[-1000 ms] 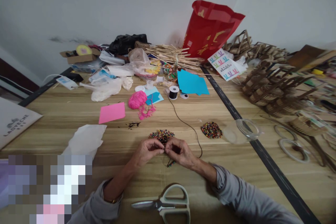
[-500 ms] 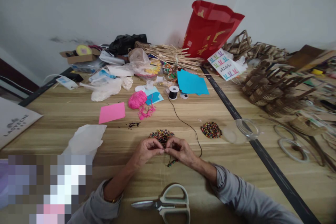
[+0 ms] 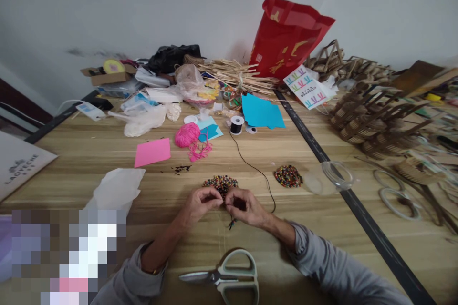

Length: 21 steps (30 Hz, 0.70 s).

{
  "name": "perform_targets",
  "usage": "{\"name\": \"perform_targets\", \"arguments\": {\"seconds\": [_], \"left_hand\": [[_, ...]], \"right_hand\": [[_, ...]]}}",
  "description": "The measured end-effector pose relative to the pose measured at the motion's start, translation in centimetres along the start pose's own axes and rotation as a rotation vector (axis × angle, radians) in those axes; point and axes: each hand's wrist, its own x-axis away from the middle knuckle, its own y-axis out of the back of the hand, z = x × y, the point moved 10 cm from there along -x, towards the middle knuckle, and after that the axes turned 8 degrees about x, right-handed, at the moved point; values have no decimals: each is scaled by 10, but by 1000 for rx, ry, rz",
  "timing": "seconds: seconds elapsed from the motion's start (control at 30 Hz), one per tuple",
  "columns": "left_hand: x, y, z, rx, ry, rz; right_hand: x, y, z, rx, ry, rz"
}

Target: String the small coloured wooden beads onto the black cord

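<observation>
My left hand (image 3: pixel 202 202) and my right hand (image 3: pixel 246 206) meet fingertip to fingertip in front of a pile of small multicoloured beads (image 3: pixel 219 183). Thumb and forefinger are pinched on each hand. What the left pinch holds is too small to make out. A black cord (image 3: pixel 253 161) runs from a spool (image 3: pixel 236 125) round to my right hand, whose fingers close on it. Below that hand hangs the cord's short end with a few beads (image 3: pixel 232 223). Scissors (image 3: pixel 225 276) with pale handles lie nearest me.
A coiled bead string (image 3: pixel 288 176) lies to the right, beside a clear plastic ring (image 3: pixel 337 175). Pink yarn (image 3: pixel 187 135), a pink card (image 3: pixel 152 152) and blue sheets (image 3: pixel 263 111) lie farther back. Small woven baskets (image 3: pixel 372 121) crowd the right; a red bag (image 3: pixel 289 40) stands behind.
The beaded cord end below my right hand has swung and shows less of its beads. Both hands stay nearly in place, fingertips still close together.
</observation>
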Motion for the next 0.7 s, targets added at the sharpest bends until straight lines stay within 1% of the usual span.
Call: {"name": "perform_targets", "arguments": {"seconds": [0.1,0.17,0.33,0.43,0.6,0.7], "left_hand": [[1,-1,-4,19,-17,23],[1,-2,-7,37,-31,41],[2,-3,-15,62,-85,52],[4,-4,-18,38,-98,56],[4,-6,-16,-7,-111,50],[4,-8,-14,-29,-113,52]], "right_hand": [[1,-4,6,14,47,71],[1,-5,6,17,44,92],[0,0,2,15,-12,44],[1,1,-1,-58,-46,27],[4,-10,-11,-270,-110,84],[3,-13,-16,-303,-134,67]]}}
